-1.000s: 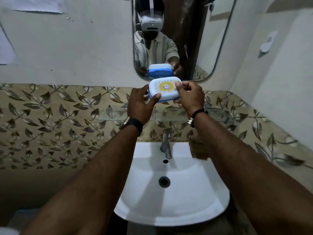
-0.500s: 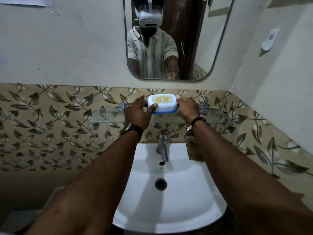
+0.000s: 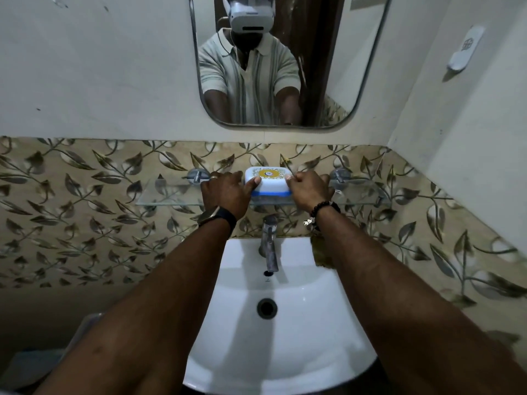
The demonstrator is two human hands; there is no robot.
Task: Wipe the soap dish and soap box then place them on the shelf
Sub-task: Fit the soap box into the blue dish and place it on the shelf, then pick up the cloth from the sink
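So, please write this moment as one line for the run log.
step: placing | soap box: on glass shelf, above tap | left hand: holds box | right hand: holds box | sink: below

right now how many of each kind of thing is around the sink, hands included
hands: 2, left and right
soap box: 1
glass shelf: 1
shelf brackets: 2
tap: 1
sink: 1
mirror: 1
total: 9
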